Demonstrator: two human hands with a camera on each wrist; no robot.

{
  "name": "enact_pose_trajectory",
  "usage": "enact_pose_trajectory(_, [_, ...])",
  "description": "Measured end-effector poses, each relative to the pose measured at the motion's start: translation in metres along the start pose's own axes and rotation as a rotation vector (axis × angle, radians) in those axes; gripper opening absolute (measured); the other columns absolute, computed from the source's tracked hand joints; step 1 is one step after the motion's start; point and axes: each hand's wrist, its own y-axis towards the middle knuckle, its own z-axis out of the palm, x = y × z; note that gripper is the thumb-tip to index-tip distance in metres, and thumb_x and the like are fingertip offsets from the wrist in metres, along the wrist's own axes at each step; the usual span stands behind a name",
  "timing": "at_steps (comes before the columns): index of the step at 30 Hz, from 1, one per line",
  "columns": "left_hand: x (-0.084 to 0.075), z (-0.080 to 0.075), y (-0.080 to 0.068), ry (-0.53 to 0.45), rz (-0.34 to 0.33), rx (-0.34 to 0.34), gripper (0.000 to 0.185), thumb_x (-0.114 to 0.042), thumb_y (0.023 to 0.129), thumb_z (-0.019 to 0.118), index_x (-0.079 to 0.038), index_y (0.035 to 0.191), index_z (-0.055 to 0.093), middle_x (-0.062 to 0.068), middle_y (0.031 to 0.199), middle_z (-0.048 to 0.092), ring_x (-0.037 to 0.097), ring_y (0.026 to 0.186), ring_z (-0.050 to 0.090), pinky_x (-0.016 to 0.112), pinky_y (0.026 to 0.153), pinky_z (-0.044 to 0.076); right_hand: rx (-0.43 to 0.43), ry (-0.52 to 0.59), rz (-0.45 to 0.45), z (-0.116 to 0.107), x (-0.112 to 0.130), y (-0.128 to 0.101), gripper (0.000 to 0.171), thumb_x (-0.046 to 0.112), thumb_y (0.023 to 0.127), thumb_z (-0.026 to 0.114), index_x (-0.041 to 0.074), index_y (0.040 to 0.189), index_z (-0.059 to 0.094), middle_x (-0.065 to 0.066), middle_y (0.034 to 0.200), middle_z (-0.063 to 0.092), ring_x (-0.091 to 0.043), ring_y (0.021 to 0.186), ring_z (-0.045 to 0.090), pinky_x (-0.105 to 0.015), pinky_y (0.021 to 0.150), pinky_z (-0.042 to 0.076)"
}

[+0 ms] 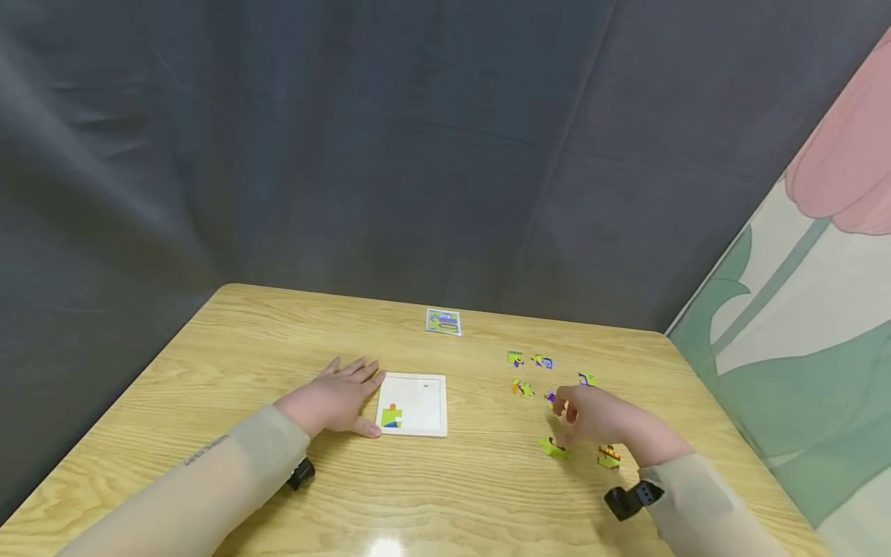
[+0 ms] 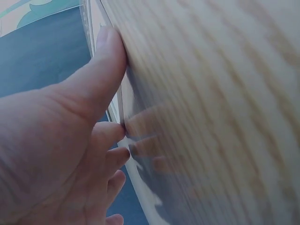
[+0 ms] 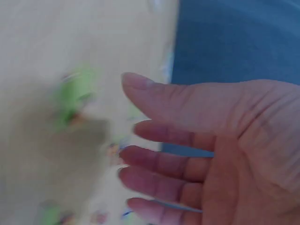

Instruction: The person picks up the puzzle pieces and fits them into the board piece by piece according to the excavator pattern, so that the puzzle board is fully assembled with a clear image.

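Right wrist view blurred; puzzle pieces [image 3: 75,96] mere green smears.

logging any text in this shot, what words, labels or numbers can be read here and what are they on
No text can be read in any view.
Left sleeve: a short dark print, too small and blurred to read.
Picture card at the table's far edge: colourful print, any lettering too small to tell.
Puzzle pieces and puzzle tray: no text visible.
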Motion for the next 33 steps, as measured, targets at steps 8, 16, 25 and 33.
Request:
enact_pose_trajectory(8, [0.004,0.003,0.001,-0.007,0.013,0.001,0.1,-0.065,0.083,0.06,-0.009,0.158,0.024,0.01,0.162,0.019,0.031,0.149,0.009,0.058,0.116,0.003,-0.044,0.061,-0.118,0.031,-0.025,-0.009,0.032,0.007,0.071,0.088,0.009,0.089,0.061,0.0,0.081,0.055,-0.017,0.074,0.049,-0.032,0.064,0.044])
enact_pose_trajectory(16, [0.003,0.002,0.001,-0.019,0.01,0.004,0.1,-0.064,0.083,0.061,-0.009,0.158,0.024,0.01,0.162,0.02,0.032,0.149,0.01,0.058,0.116,0.004,-0.093,0.072,-0.1,0.038,-0.02,-0.006,0.037,-0.007,0.07,0.084,0.008,0.084,0.054,-0.001,0.077,0.052,-0.017,0.069,0.046,-0.032,0.06,0.04])
enact_pose_trajectory(25, [-0.003,-0.002,-0.002,-0.03,-0.01,0.02,0.099,-0.062,0.083,0.063,-0.009,0.158,0.024,0.009,0.162,0.02,0.031,0.149,0.01,0.056,0.117,0.004,-0.081,0.06,-0.148,0.037,-0.022,-0.002,0.038,-0.011,0.067,0.083,0.01,0.084,0.056,0.001,0.079,0.053,-0.018,0.073,0.048,-0.03,0.062,0.042])
enact_pose_trajectory(33, [-0.002,-0.002,-0.003,-0.025,-0.021,0.029,0.099,-0.062,0.084,0.062,-0.009,0.158,0.023,0.01,0.163,0.018,0.031,0.149,0.011,0.056,0.117,0.005,0.039,0.324,-0.253,0.031,-0.019,0.017,0.019,-0.011,0.082,0.071,0.003,0.084,0.059,-0.003,0.074,0.055,-0.013,0.065,0.047,-0.025,0.056,0.041])
